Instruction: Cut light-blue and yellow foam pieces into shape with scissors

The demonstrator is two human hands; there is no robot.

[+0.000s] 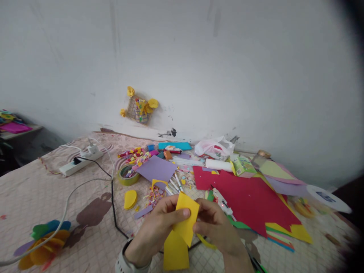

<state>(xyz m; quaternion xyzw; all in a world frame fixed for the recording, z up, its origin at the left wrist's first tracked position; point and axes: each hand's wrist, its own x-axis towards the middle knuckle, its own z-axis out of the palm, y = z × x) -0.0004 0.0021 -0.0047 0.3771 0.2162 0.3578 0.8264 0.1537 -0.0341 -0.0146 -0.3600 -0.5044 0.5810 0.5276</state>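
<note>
Between my two hands is a yellow piece of paper (188,218), held upright and slightly tilted. My left hand (159,229), with a white watch on its wrist, pinches it with the thumb flat on the front. At the paper's right edge, my right hand (214,225) is closed with thumb and fingers gripping it; part of its fingers is hidden behind the sheet. Another yellow paper piece (176,253) lies just below on the table. A white glue gun (222,201) rests beyond my right hand, and several white markers (174,185) lie beyond my left.
Red paper (241,199) covers the right side. Purple paper (157,168), a tape roll (127,175) and yellow half-circles (130,200) lie left of centre. A power strip (81,163) trails cables across the left, near a colourful paper flower (45,244). A jar (261,158) stands back right.
</note>
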